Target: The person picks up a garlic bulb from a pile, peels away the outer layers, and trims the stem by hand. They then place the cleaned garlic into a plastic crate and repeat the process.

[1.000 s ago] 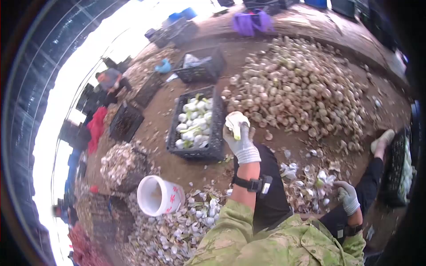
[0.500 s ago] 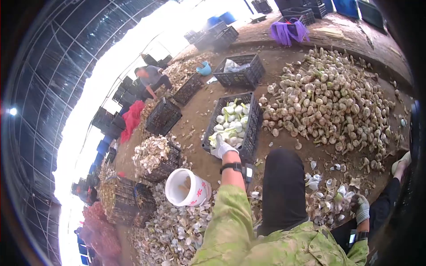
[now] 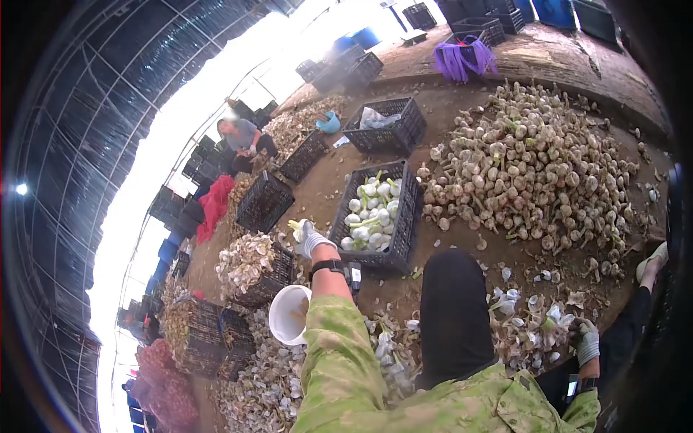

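1. One head view shows the gloved left hand point(image 3: 312, 240) reaching out past the side of a black crate point(image 3: 410, 220), and the gloved right hand point(image 3: 585, 343) low at the right side; the two are well apart.
2. At the left fingertips is a pale green piece point(image 3: 295, 226), between the black crate and a heaped crate point(image 3: 274, 279). The fingers look clamped on it; whether it is a whole bulb or only a stalk is too small to tell.
3. It should weigh little. If it is stalk, expect it to bend and bruise, so a light pinch near the middle suits it.
4. The right hand is just beside loose peelings point(image 3: 530, 328); its fingers are dark and small, so I cannot tell whether they are together, apart or clamped on anything.
5. White bulbs point(image 3: 369, 216) with green stalks lie inside the black crate. They look firm and smooth, likely light but slightly slippery; cupping the round part should hold better than pulling a stalk, which may snap.
6. Brown bulbs point(image 3: 534, 166) form a big heap to the right of that crate. Their dry skins probably flake when rubbed; grasp the round body.
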`<state>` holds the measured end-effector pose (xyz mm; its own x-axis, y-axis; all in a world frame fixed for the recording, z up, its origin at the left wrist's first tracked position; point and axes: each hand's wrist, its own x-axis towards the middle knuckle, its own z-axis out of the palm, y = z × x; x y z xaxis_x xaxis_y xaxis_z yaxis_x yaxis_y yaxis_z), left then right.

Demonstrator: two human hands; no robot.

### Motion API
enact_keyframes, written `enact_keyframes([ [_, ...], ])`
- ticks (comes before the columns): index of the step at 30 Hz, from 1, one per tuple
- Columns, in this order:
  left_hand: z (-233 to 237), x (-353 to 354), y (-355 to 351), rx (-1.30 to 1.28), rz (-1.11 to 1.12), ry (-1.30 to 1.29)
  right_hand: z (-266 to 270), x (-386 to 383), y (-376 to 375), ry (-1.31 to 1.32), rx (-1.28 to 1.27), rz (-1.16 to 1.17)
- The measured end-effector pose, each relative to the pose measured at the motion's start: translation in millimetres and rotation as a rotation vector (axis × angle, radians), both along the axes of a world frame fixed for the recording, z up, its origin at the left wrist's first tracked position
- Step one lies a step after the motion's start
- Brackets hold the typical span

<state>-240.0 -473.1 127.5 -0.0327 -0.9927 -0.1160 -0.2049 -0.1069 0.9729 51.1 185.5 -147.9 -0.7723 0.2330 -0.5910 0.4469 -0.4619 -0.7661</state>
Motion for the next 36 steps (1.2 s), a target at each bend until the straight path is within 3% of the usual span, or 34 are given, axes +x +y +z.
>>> enact_keyframes([
  [2, -4, -3, -7, -0.096, -0.158, 0.3, 9, 0, -2, 0.0, 0.01, -0.001],
  [5, -10, -12, -25, -0.086, -0.088, 0.178, 5, -2, -2, -0.007, 0.023, 0.022],
  [13, -3, 7, 3, -0.089, -0.098, 0.357, 15, -1, -9, 0.007, 0.059, 0.004],
  [16, -6, 4, 20, -0.151, -0.113, 0.262, 13, -6, -9, 0.007, 0.09, 0.027],
  [18, -14, 2, 44, -0.13, -0.465, 0.427, -25, -3, 3, 0.21, 0.276, 0.088],
  [19, -7, 15, 82, -0.084, -0.678, 0.51, 21, -10, -20, 0.225, 0.186, 0.083],
  [20, -13, 21, 110, -0.179, -0.825, 0.481, 65, -14, -37, 0.269, 0.38, 0.151],
  [21, -38, 17, 128, -0.475, -0.922, 0.446, 99, -19, -54, 0.281, 0.37, 0.19],
  [22, -48, 26, 162, -0.59, -1.02, 0.421, 130, -26, -68, 0.309, 0.664, 0.268],
  [23, -48, 40, 200, -0.71, -1.129, 0.41, 160, -32, -84, 0.28, 0.49, 0.253],
  [24, -55, 55, 231, -0.543, -1.268, 0.374, 159, -33, -89, 0.386, 0.504, 0.25],
  [25, -56, 76, 268, -0.566, -1.337, 0.394, 176, -33, -98, 0.471, 0.609, 0.237],
  [26, -56, 94, 300, -0.656, -1.411, 0.349, 185, -33, -106, 0.517, 0.554, 0.175],
  [28, -52, 132, 350, -0.865, -1.584, 0.299, 215, -29, -109, 0.611, 0.733, 0.158],
  [29, -51, 148, 373, -0.982, -1.678, 0.311, 214, -26, -114, 0.681, 0.627, 0.072],
  [31, -55, 184, 414, -0.871, -1.912, 0.298, 213, -19, -110, 0.684, 1.03, 0.066],
  [32, -69, 195, 425, -0.837, -2.007, 0.275, 210, -9, -105, 0.648, 1.122, 0.024],
  [33, -85, 205, 435, -0.586, -2.081, 0.252, 203, 1, -101, 0.613, 1.212, -0.008],
  [35, -107, 224, 453, -0.401, -2.243, 0.386, 152, 13, -93, 0.559, 1.178, -0.235],
  [36, -115, 233, 461, -0.237, -2.352, 0.445, 183, 47, -78, 0.464, 1.296, -0.178],
])
